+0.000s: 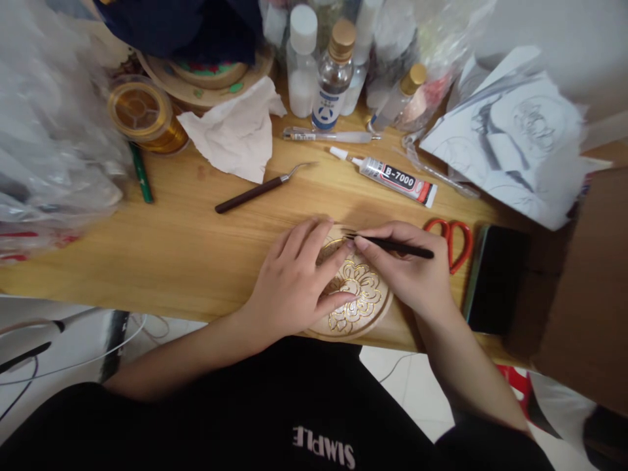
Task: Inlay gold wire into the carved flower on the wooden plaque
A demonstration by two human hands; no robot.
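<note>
A round pale wooden disc (381, 313) lies near the table's front edge, with a flower outlined in gold wire (354, 288) on its face. My left hand (297, 281) rests over the disc's left side, fingers spread. Its index fingertip is close to the tip of slim black tweezers (405, 247). My right hand (409, 268) pinches these tweezers, their fine prongs pointing left at the disc's upper part. Fingers partly hide the disc's top and left side, so whether the prongs grip wire I cannot tell.
Beyond the disc lie a dark-handled bent-tip tool (250, 195), a B-7000 glue tube (397, 180), a pen (331, 136) and crumpled paper (240, 137). Red-handled scissors (461, 245) and a phone (495, 278) sit right. Bottles (328, 98) and a gold wire spool (147, 118) stand behind.
</note>
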